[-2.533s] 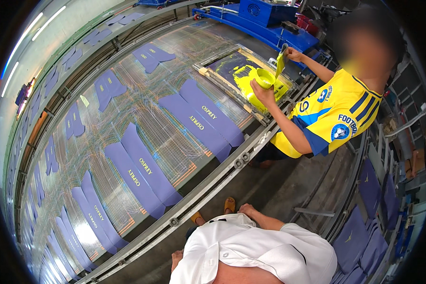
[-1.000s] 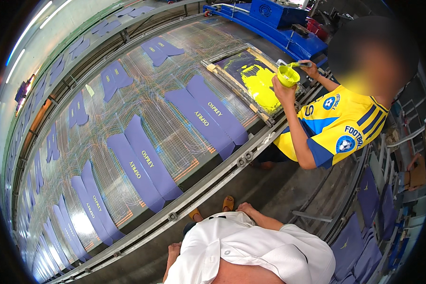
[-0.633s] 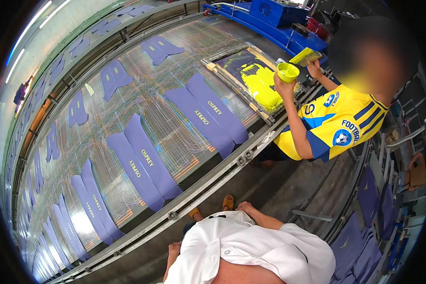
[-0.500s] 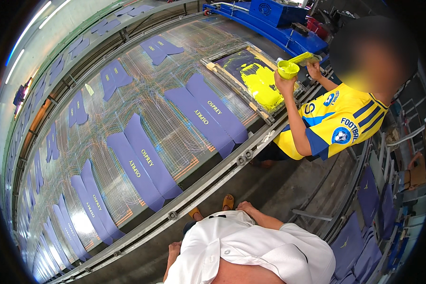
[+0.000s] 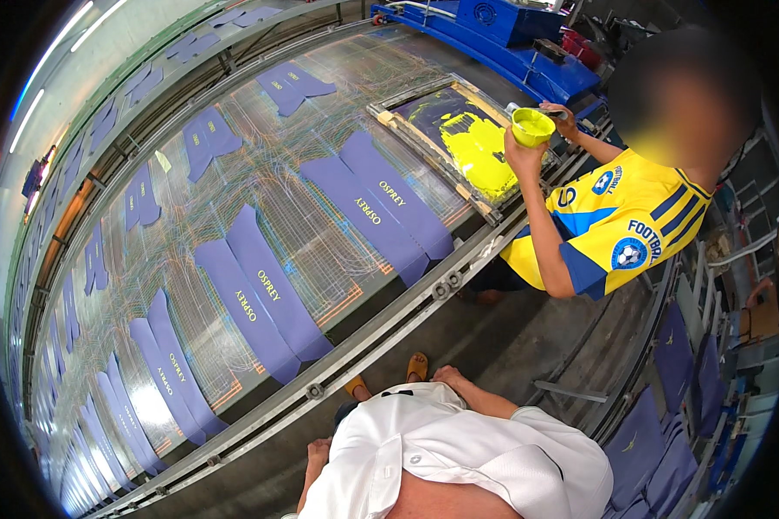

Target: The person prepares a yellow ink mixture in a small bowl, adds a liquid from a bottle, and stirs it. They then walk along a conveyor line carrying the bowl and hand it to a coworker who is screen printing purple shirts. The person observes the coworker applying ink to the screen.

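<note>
My left hand (image 5: 318,450) hangs low beside the white shirt on my body (image 5: 459,445), its fingers mostly hidden by the cloth. At my waist my right hand (image 5: 448,375) has curled fingers, with whatever is in them hidden. In front of me runs the metal rail (image 5: 315,391) of a long printing table (image 5: 320,173), laid with purple fabric panels (image 5: 242,277) bearing pale yellow lettering. A co-worker in a yellow shirt (image 5: 632,216) holds a cup of bright yellow ink (image 5: 533,126) and a partly hidden tool (image 5: 552,111) over a screen frame (image 5: 395,121) smeared with yellow.
A blue machine carriage (image 5: 493,35) stands at the table's far end. More purple panels (image 5: 632,432) hang on racks at the right. The grey floor (image 5: 493,363) lies between rail and racks. Another table (image 5: 173,60) with panels runs along the left.
The co-worker's cup has shifted up and right; the tool in the other hand has tilted about and now sits mostly behind the cup. My own hands are nearly unmoved since a second ago.
</note>
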Available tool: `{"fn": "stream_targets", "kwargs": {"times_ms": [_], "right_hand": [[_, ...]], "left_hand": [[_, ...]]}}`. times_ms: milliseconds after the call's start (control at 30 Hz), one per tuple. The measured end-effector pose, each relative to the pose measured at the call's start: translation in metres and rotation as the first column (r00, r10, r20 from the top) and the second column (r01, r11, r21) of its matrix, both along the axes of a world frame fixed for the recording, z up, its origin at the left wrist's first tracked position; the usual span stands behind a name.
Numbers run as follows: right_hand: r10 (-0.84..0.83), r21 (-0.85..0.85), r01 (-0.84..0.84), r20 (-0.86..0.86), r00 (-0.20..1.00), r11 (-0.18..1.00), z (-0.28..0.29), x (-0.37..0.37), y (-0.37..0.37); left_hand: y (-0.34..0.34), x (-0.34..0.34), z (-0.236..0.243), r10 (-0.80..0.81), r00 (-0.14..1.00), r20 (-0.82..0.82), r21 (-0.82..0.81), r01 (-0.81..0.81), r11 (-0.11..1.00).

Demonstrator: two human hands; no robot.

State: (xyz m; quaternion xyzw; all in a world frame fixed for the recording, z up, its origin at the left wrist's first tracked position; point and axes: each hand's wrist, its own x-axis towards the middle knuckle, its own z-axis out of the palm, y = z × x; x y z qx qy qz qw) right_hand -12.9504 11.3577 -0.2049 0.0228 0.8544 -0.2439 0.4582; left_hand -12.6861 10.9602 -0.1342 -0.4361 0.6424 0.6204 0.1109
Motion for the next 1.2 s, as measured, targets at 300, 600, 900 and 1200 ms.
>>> {"fn": "stream_targets", "kwargs": {"times_ms": [300,600,900,1200], "right_hand": [[0.027,-0.069,-0.029,-0.021,0.999,0.997,-0.004,-0.004,0.002],[-0.023,0.016,0.022,0.062,0.998,1.000,0.018,-0.011,-0.007],[0.067,0.067,-0.070,0.045,0.997,0.995,0.016,-0.012,-0.010],[-0.054,0.035,0.052,0.064,0.996,0.998,0.021,-0.008,-0.006]], "left_hand": [[0.007,-0.007,0.002,-0.009,1.000,-0.007,-0.001,0.009,1.000],[0.008,-0.009,0.006,0.013,0.999,-0.038,0.009,-0.012,1.000],[0.003,-0.005,0.006,0.003,0.999,-0.032,0.011,-0.002,1.000],[0.002,-0.008,0.004,-0.029,1.000,-0.005,-0.006,0.029,1.000]]}}
